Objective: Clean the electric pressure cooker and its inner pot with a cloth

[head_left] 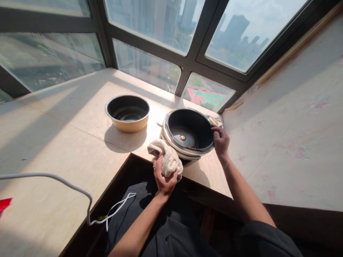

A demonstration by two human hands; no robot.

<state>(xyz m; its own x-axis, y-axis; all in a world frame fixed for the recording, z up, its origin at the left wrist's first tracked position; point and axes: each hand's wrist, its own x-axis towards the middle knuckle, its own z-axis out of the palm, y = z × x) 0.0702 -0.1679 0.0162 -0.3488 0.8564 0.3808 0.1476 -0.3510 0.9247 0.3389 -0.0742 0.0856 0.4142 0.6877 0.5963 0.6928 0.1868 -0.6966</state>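
My left hand (164, 178) is closed around a bunched cream cloth (168, 155), which lies against the near left side of a rice cooker (174, 142). The cooker's body is white with a dark interior, and a small round copper-coloured piece shows at the middle of its floor. At the cooker's right side, my right hand (221, 140) grips the rim with its fingers curled. To the left of the cooker stands its removed inner pot (130, 125), gold outside and dark inside.
The pale stone sill (66, 139) runs beneath large framed windows (150, 67). A grey cable (53, 175) crosses it at the left, near a red object (5, 204) at the edge. A flower-patterned wall (292, 142) rises close on the right. White cords (118, 207) hang by my lap.
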